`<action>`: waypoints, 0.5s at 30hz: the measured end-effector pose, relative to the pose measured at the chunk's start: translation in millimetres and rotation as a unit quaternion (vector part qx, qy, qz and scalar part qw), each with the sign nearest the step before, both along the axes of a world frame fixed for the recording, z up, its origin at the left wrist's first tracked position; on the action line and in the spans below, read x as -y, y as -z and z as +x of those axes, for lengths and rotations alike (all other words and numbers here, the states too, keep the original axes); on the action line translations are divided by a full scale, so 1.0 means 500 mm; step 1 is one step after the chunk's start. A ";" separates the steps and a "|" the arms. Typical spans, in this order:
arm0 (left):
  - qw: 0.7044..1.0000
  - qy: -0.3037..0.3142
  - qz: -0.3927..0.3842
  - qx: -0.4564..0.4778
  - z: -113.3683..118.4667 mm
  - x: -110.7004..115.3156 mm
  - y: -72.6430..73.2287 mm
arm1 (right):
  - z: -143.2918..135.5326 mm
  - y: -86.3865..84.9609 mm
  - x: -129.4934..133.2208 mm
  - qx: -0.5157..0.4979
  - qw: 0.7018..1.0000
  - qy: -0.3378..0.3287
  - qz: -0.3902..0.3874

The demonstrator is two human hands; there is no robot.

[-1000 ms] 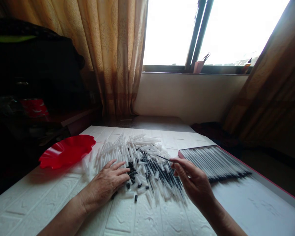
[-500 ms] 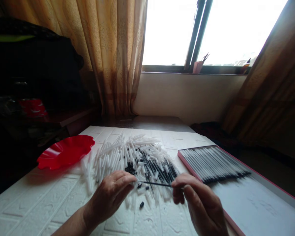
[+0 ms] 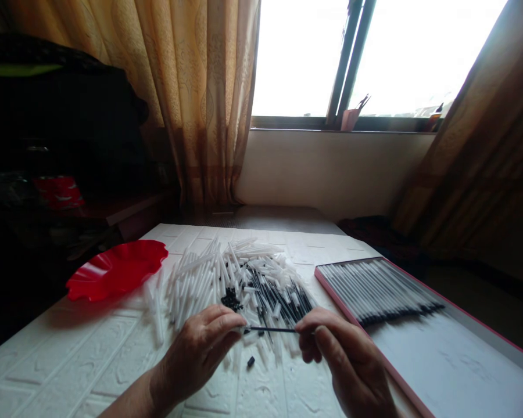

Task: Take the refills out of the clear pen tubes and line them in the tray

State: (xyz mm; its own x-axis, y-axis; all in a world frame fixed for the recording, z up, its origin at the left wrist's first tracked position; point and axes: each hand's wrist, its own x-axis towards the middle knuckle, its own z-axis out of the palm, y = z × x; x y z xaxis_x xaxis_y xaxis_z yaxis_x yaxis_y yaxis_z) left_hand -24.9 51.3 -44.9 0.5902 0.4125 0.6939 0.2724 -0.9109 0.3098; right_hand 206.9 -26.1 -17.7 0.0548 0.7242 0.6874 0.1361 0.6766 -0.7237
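A thin black pen refill point(image 3: 270, 330) stretches level between my hands, above the near edge of a pile of pen parts. My left hand point(image 3: 203, 342) is closed in a pinch at its left, pale-tipped end; the fingers hide whether a small part sits there too. Thumb and fingers of my right hand point(image 3: 340, 354) grip the other end. Just behind lie loose black refills point(image 3: 283, 296), clear white pen barrels point(image 3: 196, 284) and a heap of small black plugs point(image 3: 231, 299). One black plug point(image 3: 250, 362) lies by itself, nearer to me.
At the right, a pink-rimmed shallow box point(image 3: 337, 295) holds a row of pens point(image 3: 375, 287) with black ends. A red wavy-edged plate point(image 3: 117, 270) stands at the left of the white brick-patterned table point(image 3: 91, 348). Behind are a curtain and a window.
My hands have come slightly closer together. The right hand has shifted left with the refill, the left hand a little right. The refill now lies more level.
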 end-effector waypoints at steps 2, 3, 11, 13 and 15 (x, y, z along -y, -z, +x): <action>1.000 0.002 0.002 0.002 0.001 0.003 0.001 | -0.002 0.002 -0.002 -0.002 1.000 -0.005 -0.007; 1.000 0.001 0.003 0.003 0.001 0.004 0.001 | -0.002 0.002 -0.002 -0.002 1.000 -0.009 -0.011; 0.999 0.015 -0.026 -0.012 0.002 0.022 -0.002 | -0.006 -0.004 0.001 0.073 0.996 -0.040 -0.015; 0.998 0.022 -0.052 0.005 0.006 0.030 -0.002 | -0.012 0.007 -0.006 0.141 0.988 -0.052 -0.027; 0.994 0.024 -0.099 0.039 0.010 0.036 -0.003 | -0.018 0.023 -0.016 0.221 0.972 -0.059 -0.054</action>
State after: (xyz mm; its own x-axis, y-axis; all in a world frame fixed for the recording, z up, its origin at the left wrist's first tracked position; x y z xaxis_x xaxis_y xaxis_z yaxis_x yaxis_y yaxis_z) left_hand -20.1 33.5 -43.6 0.5599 0.5191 0.6458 0.1987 -0.8408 0.5036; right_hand 198.1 -18.4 -29.2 -0.3157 0.7767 0.5451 0.3754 0.6298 -0.6800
